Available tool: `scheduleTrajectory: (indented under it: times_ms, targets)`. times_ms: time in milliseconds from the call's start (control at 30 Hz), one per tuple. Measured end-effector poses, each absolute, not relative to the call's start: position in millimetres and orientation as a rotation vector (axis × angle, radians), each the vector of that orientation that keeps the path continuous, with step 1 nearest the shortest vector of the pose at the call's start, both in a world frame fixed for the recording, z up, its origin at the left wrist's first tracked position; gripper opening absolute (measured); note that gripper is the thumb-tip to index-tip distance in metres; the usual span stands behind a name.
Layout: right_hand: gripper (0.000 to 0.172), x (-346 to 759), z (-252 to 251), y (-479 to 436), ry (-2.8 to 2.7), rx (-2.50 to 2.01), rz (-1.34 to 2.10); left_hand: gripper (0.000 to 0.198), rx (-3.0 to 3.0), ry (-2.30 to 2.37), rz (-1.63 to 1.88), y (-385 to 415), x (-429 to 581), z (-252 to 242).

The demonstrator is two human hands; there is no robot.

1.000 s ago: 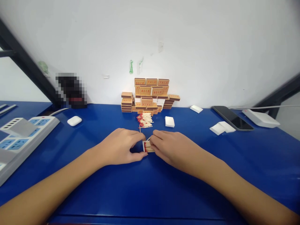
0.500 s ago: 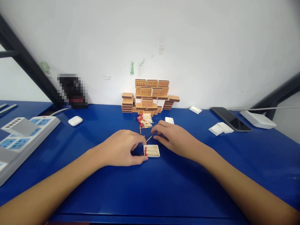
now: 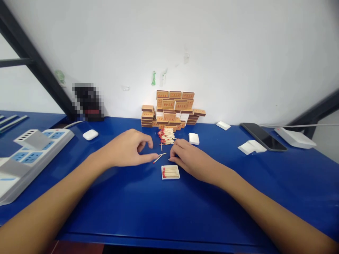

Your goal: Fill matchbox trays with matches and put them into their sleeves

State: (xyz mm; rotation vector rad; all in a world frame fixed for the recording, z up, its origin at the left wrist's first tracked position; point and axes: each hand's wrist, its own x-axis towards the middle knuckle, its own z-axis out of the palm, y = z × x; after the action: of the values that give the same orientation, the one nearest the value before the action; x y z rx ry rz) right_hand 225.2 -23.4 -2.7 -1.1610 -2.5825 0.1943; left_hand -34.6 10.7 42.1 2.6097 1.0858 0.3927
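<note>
Blue table (image 3: 159, 211) surface runs beneath both hands, and on it, near the middle, lies a white matchbox tray (image 3: 171, 178) filled with red-tipped matches (image 3: 171, 172), their heads to the left. It stands apart from both hands, below the gap between them. The left hand (image 3: 129, 148) is spread, thumb and forefinger wide apart; the thumb tip is at two loose matchsticks (image 3: 158, 159), though whether it touches them is unclear. The right hand (image 3: 189, 157) is half curled just to the right and far side of the tray, fingertips close to the thumb; whether it pinches anything cannot be told. Farther off, another single match (image 3: 161, 146) points toward a heap of matches (image 3: 166, 135), heads mostly left. Behind the heap rises a stack of matchboxes (image 3: 168, 104) against the white wall (image 3: 225, 53). A small white box-like piece (image 3: 194, 139) sits right of the heap. On the far right lie folded white pieces (image 3: 252, 146) and a dark smartphone (image 3: 263, 137); on the left, a white earbud case (image 3: 90, 134) and a power strip (image 3: 31, 157).
</note>
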Motion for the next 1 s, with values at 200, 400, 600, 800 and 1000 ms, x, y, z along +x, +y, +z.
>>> scheduleTrajectory:
  times_ms: [200, 400, 600, 800, 1000]
  targets:
    - [0.008, 227, 5, -24, -2.468, -1.208, 0.269, 0.023, 2.681, 1.056, 0.319, 12, -32, 37]
    - [0.020, 228, 3, -21, -2.437, -1.111, 0.165, 0.017, 2.679, 1.006, 0.304, 5, -22, 31]
    - [0.009, 229, 3, -21, -2.223, -1.142, 0.311, 0.010, 2.757, 0.948, 0.287, 7, -20, 22]
    - [0.008, 227, 7, -22, -2.096, -1.190, 0.391, 0.013, 2.748, 0.964, 0.289, 7, -18, 16]
    - [0.013, 224, 9, -23, -1.911, -1.173, 0.767, 0.012, 2.757, 1.027, 0.316, 7, -12, 7]
